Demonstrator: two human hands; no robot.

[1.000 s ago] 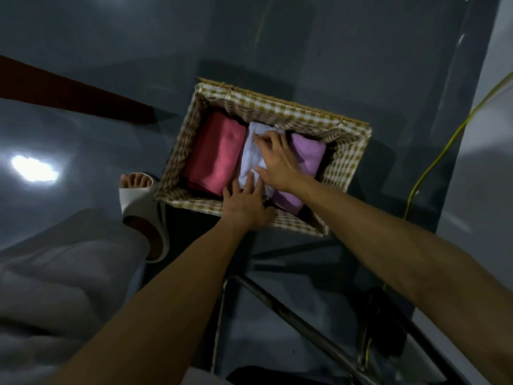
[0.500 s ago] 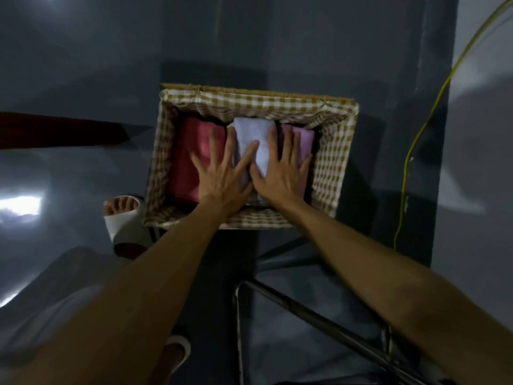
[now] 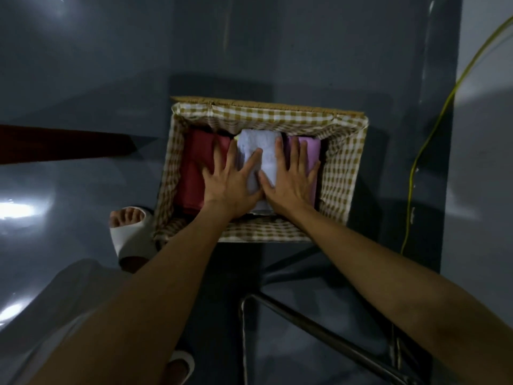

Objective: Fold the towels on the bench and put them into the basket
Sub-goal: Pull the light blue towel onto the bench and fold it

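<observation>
Head view, left hand [image 3: 230,184], right hand [image 3: 291,183] spread flat on towels [image 3: 258,143], in basket [image 3: 342,173]

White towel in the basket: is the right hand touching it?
Touching. The head view shows the right hand flat, its thumb lying on the white towel, its outer fingers on the purple towel.

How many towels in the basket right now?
3: red towel at the left, white towel in the middle, purple towel at the right, side by side in the basket. More may lie hidden beneath.
</observation>
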